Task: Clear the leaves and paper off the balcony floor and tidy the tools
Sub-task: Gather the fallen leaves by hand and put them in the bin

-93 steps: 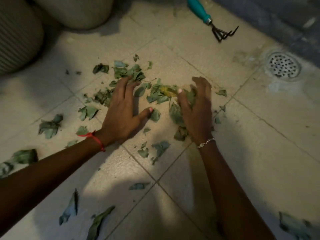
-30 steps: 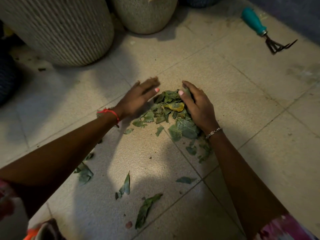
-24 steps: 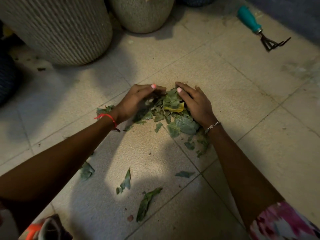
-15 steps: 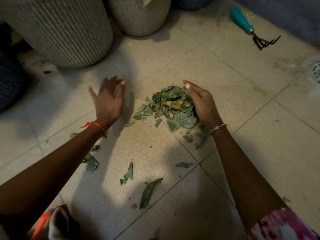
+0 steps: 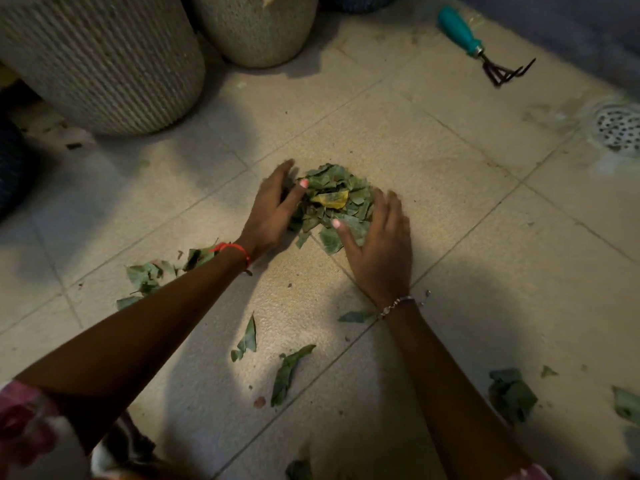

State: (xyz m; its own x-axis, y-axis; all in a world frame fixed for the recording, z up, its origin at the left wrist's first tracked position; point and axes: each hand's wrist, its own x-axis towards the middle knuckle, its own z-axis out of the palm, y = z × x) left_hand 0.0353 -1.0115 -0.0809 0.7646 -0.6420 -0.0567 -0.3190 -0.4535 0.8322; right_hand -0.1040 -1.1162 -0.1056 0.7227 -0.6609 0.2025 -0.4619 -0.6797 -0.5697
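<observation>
two spread, lightly cupped hands, left hand and right hand, press the flanks of the leaf pile heaped between them, apparently packing it for lifting; the hand rake lies well beyond the grip.

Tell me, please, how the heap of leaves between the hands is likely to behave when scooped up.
The leaf pile is loose torn pieces, so it will probably be very light and shed bits unless the left hand and right hand cup it from both sides. Its pieces look thin and curled, likely floppy or crumbly.
</observation>
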